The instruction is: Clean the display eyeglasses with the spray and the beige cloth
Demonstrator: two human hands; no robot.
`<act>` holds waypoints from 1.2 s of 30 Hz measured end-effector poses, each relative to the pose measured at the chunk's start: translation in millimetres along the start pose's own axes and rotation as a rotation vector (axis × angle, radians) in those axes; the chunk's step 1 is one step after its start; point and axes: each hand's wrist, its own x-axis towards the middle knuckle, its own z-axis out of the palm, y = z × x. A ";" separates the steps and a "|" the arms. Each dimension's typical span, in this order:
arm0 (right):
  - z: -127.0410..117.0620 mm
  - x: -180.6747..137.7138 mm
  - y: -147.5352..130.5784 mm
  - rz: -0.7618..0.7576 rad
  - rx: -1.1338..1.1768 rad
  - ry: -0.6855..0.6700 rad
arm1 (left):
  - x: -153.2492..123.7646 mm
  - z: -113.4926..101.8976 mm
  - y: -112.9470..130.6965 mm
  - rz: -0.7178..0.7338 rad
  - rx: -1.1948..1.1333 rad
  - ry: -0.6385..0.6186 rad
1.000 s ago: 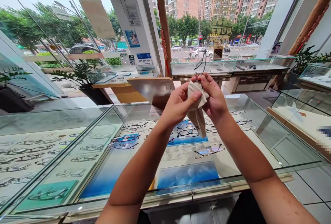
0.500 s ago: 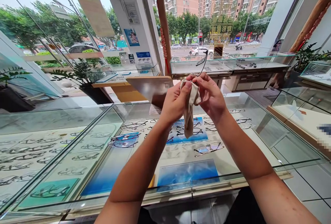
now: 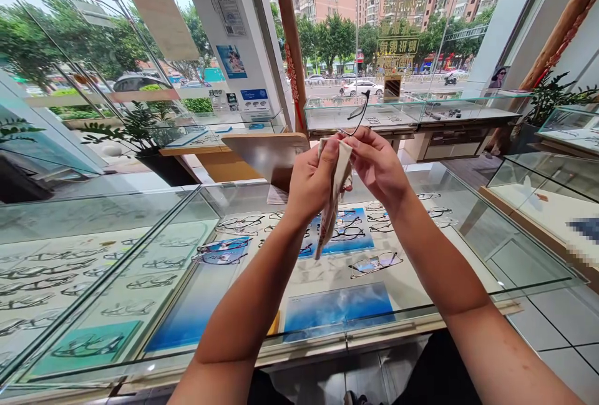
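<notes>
My left hand (image 3: 312, 177) is closed on a beige cloth (image 3: 340, 171), thumb on top, and the cloth's loose end hangs down below the fingers. Close beside it, my right hand (image 3: 380, 158) pinches a pair of eyeglasses (image 3: 360, 117) with a dark, thin frame. One temple of the glasses curves up above the fingers. Their lenses are mostly hidden behind the hands and the cloth. Both hands are held up over a glass display case, fingertips nearly meeting.
Rows of eyeglasses (image 3: 241, 223) lie inside the glass display case (image 3: 322, 333) below. A tilted mirror-like board with a wooden edge (image 3: 262, 149) stands behind my left hand. More glass cases (image 3: 365, 105) line the window, with potted plants (image 3: 159, 143) at the left.
The cloth's hanging end has swung left and twisted. Both hands have shifted slightly left in the picture along with the whole view, still gripping the cloth and glasses.
</notes>
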 end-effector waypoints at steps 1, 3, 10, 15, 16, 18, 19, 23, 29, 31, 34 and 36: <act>-1.9 0.7 -0.9 0.003 -0.005 0.001 | 1.1 -3.6 1.7 -0.014 -0.012 -0.061; -5.2 1.8 -3.4 0.011 -0.010 -0.003 | 3.1 -11.3 5.9 -0.041 -0.053 -0.216; -4.5 0.1 -8.4 -0.005 -0.013 -0.041 | 1.1 -7.3 4.4 -0.056 -0.077 -0.138; -0.9 -2.3 -6.7 -0.007 -0.050 -0.040 | -0.6 -1.0 2.9 -0.033 -0.022 -0.016; -0.5 -2.5 -7.3 -0.008 -0.047 -0.031 | 0.5 -3.8 3.5 -0.042 -0.024 -0.049; -0.5 -2.7 -10.0 -0.011 -0.046 -0.010 | 4.1 -13.2 4.2 -0.058 -0.014 -0.122; -1.1 -2.6 -11.8 -0.018 -0.050 -0.001 | 6.4 -18.8 4.0 -0.060 -0.006 -0.144; -8.1 -1.7 -18.8 -0.067 -0.140 -0.040 | 14.6 -38.5 -0.2 -0.025 -0.051 -0.101; -18.6 -2.1 -20.5 -0.030 -0.301 -0.194 | 18.4 -46.0 -0.5 -0.058 -0.158 -0.041; -19.6 -1.9 -18.8 -0.011 -0.318 -0.216 | 17.9 -45.4 2.2 -0.075 -0.179 -0.039; -18.2 -0.9 -14.5 0.045 -0.336 -0.283 | 17.2 -43.7 5.0 -0.088 -0.206 -0.031; -15.5 -0.5 -11.5 0.093 -0.318 -0.280 | 17.1 -42.6 5.7 -0.090 -0.223 -0.025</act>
